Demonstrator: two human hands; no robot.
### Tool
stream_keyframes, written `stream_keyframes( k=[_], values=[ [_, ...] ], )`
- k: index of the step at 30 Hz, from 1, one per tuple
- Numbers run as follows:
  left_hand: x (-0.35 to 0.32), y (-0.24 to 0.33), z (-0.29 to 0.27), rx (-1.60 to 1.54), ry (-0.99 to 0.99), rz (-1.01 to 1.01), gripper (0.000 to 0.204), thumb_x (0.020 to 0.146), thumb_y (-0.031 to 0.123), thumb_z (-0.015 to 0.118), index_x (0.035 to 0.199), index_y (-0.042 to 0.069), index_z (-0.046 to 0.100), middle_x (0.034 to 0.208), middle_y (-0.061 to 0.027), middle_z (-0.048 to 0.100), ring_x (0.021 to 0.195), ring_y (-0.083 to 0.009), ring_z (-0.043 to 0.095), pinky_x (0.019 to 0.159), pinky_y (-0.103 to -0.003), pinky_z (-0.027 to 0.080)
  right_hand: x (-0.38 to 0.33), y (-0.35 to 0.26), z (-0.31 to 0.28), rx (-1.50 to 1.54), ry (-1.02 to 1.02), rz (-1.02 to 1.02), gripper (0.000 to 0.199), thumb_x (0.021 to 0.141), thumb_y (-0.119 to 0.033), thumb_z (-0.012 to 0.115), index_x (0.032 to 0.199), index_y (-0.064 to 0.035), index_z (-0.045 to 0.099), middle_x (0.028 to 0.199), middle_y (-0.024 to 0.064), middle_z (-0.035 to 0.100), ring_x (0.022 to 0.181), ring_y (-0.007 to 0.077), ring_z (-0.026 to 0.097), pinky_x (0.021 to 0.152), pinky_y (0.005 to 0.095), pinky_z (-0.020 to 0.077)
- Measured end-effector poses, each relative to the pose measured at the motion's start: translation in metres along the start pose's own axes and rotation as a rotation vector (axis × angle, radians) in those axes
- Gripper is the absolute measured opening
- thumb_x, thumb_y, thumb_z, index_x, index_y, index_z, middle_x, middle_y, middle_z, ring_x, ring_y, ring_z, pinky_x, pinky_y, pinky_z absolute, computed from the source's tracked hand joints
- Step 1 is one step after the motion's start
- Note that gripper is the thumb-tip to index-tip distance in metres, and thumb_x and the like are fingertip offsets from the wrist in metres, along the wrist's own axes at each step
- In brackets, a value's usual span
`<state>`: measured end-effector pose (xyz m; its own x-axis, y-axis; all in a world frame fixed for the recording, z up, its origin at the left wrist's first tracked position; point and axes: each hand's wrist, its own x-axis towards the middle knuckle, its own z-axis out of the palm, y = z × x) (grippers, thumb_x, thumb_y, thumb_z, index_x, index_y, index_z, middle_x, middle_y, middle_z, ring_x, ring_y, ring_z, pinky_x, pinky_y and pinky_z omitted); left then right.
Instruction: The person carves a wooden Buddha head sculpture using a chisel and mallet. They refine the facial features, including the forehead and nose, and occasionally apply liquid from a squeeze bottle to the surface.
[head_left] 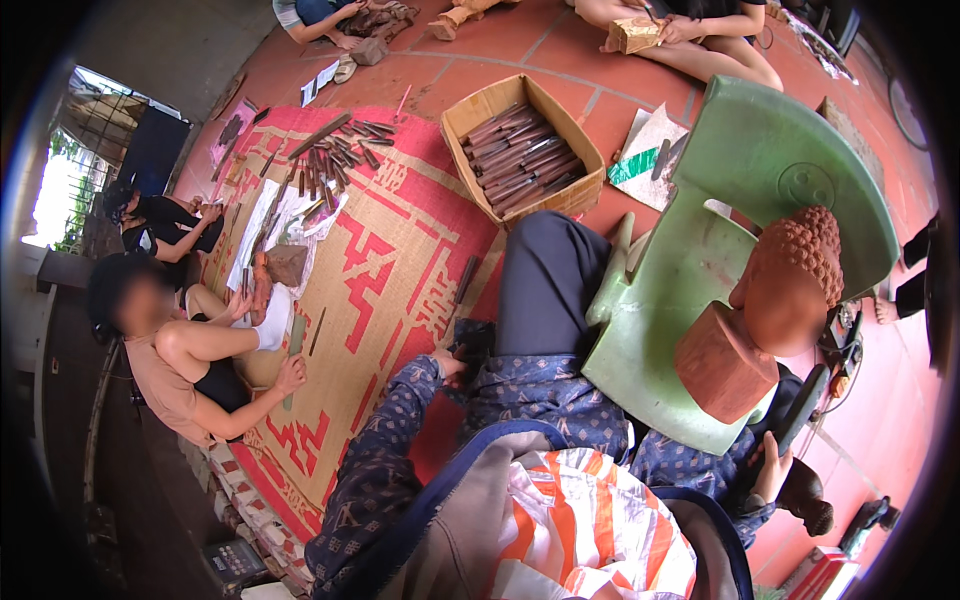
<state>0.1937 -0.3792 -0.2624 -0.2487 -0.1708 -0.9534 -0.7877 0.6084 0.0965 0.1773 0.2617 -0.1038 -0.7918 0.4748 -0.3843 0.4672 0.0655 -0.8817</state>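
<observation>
A reddish-brown carved wooden bust (752, 330) with a knobbed hairstyle rests, tilted, on the seat of a green plastic chair (640, 340). My right hand (772, 470), beside the chair's right side, is closed round a dark, flat, round-ended wooden bat (803, 402). Next to my left thigh, my left hand (450, 368) is curled against a dark, cloth-like piece (472, 340); what its fingers hold, if anything, is hidden. A striped orange and white cloth (590, 520) lies over my lap.
A cardboard box (475, 110) of dark-handled carving tools stands ahead. More chisels (335, 160) lie on the red and tan mat (400, 260). At left a person (180, 360) works on a wood piece; others sit farther off. Cables run along the tiles at right.
</observation>
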Motion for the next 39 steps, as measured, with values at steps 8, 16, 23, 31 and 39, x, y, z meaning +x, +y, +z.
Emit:
stream_keyframes(
  k=[8,16,23,31,39],
  values=[
    [-0.018,0.033,0.021,0.068,0.019,-0.256,0.068,0.075,0.06,0.064,0.105,-0.002,0.065,0.096,-0.0221,0.067,0.089,-0.0289,0.066,0.079,-0.035,0.053,0.001,0.002,-0.002,0.005,0.0,-0.022,0.018,0.085,-0.017,0.064,0.093,-0.0031,0.055,0.065,0.0011,0.051,0.048,0.0094,0.047,0.043,0.0221,0.038],
    [0.034,-0.014,0.052,0.048,0.505,-0.093,0.074,0.074,0.063,0.064,0.109,-0.002,0.063,0.106,-0.0244,0.064,0.102,-0.031,0.063,0.088,-0.038,0.05,0.001,0.001,-0.001,0.014,-0.008,0.01,0.018,0.085,-0.018,0.064,0.092,-0.0035,0.055,0.065,0.0008,0.05,0.048,0.0094,0.047,0.043,0.022,0.038],
    [0.016,0.005,0.044,-0.131,0.571,-0.174,0.073,0.074,0.061,0.064,0.118,0.003,0.059,0.118,-0.0243,0.059,0.114,-0.0343,0.056,0.097,-0.04,0.044,0.0,-0.001,-0.001,0.008,0.004,-0.003,0.017,0.086,-0.017,0.063,0.092,-0.0042,0.055,0.065,0.0006,0.05,0.048,0.0093,0.047,0.043,0.0219,0.0377],
    [0.028,-0.02,0.038,-0.129,0.737,0.114,0.044,0.081,0.041,0.063,0.109,0.007,0.065,0.106,-0.0229,0.063,0.103,-0.0393,0.059,0.09,-0.044,0.047,0.0,0.001,-0.001,0.016,0.0,-0.002,0.016,0.086,-0.017,0.063,0.092,-0.0047,0.056,0.065,0.0001,0.051,0.048,0.0089,0.047,0.043,0.0218,0.0372],
    [0.024,0.019,0.024,-0.249,0.978,0.127,0.056,0.081,0.045,0.065,0.124,0.011,0.05,0.108,-0.0252,0.059,0.101,-0.0442,0.058,0.086,-0.049,0.048,-0.002,-0.001,0.0,0.018,0.008,-0.007,0.016,0.085,-0.017,0.064,0.091,-0.0045,0.056,0.065,0.0,0.051,0.048,0.0091,0.046,0.043,0.0219,0.0372]
  ],
)
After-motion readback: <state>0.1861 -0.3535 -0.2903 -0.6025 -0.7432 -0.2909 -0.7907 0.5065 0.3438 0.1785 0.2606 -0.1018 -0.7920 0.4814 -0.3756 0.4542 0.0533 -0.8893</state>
